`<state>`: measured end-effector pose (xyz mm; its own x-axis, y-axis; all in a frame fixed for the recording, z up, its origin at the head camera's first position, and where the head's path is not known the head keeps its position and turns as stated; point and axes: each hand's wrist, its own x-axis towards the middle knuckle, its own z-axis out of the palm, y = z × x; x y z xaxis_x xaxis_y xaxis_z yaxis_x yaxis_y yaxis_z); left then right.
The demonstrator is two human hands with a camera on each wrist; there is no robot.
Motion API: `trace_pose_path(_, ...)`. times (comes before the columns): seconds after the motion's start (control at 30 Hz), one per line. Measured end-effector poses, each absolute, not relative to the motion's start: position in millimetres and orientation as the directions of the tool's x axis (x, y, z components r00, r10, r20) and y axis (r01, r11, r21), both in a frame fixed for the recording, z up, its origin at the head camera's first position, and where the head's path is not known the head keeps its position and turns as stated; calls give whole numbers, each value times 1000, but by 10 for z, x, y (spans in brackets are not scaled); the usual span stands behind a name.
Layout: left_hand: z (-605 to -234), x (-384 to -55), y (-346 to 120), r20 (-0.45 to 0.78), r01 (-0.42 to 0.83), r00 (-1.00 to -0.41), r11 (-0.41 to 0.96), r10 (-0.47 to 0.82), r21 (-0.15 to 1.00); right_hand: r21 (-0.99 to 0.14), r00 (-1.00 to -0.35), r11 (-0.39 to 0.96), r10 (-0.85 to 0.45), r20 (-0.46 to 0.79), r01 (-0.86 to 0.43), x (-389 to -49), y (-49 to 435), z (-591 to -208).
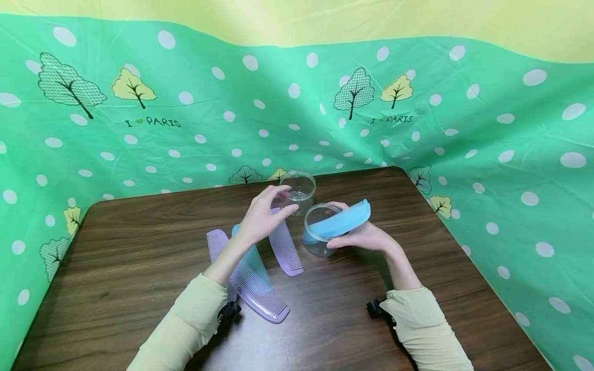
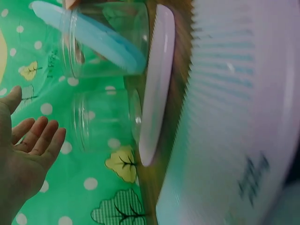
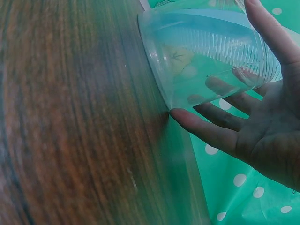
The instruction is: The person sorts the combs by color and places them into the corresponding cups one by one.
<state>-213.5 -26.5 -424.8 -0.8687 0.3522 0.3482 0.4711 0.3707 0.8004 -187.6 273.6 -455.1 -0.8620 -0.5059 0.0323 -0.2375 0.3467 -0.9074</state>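
Note:
My right hand (image 1: 366, 236) holds a clear round jar (image 1: 320, 251) from its right side, thumb near the rim and fingers around the far wall. A light blue comb (image 1: 348, 218) leans in this jar, its upper end sticking out past the rim to the right. My left hand (image 1: 264, 216) is raised, fingers extended and holding nothing, beside a second clear jar (image 1: 303, 202). Beneath that hand lies a purple comb (image 1: 286, 251). In the left wrist view, the hand (image 2: 30, 157) shows a gap between thumb and fingers.
Left of the jars, under my left forearm, a blue comb (image 1: 257, 265) overlaps a purple comb (image 1: 266, 305), with another purple comb (image 1: 216, 241) at their left. The brown wooden table (image 1: 139, 247) ends against a green dotted curtain (image 1: 260, 123) at the back and right.

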Motion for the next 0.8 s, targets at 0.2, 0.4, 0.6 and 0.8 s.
trace_pose_path(0.2,-4292,-2172,-450,347,467,-881,465,323,752,-906,-862,352,-507,28,-237,-1870,2744,-4548)
trace_pose_path(0.4,-4350,-2180,-638,292,403,-914,530,283,747,-914,-857,331,-514,34,-235,-1879,2748,-4547)
trace_pose_path(0.6,-4427,-2182,-766,237,356,-932,571,273,740,-918,-854,319,-518,39,-235,-1880,2742,-4553)
trace_pose_path(0.8,-4467,-2153,-851,180,290,-956,676,230,677,-919,-856,321,-516,34,-230,-1877,2730,-4551)
